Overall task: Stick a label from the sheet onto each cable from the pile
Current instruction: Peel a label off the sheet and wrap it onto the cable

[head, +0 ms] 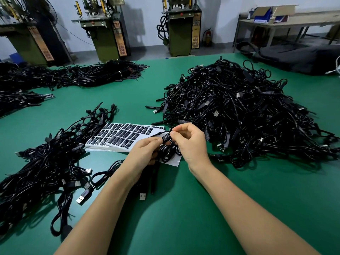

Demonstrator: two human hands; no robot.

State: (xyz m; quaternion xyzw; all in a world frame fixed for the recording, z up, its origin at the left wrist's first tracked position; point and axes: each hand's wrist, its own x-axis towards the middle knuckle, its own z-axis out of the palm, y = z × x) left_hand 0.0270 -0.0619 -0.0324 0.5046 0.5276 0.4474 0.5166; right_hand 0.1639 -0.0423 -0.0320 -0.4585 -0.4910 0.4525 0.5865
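Both hands meet above the green table (pixel 184 208), just in front of the label sheets. My left hand (pixel 144 152) pinches a black cable (pixel 168 150) whose coils hang under the fingers. My right hand (pixel 190 141) presses a black label (pixel 166 137) with white print onto the cable's small controller block. The label sheets (pixel 120 136), white with rows of black labels, lie stacked left of my hands. A large pile of black cables (pixel 239 111) rises to the right. A smaller heap of cables (pixel 46 168) lies to the left.
More bundled black cables (pixel 103 73) lie at the far left of the table. A bare backing sheet (pixel 174 161) rests under my hands. A loose USB plug (pixel 142 196) sits near my left forearm. Green machines (pixel 108 34) stand behind the table, and a bench (pixel 285 23) at far right.
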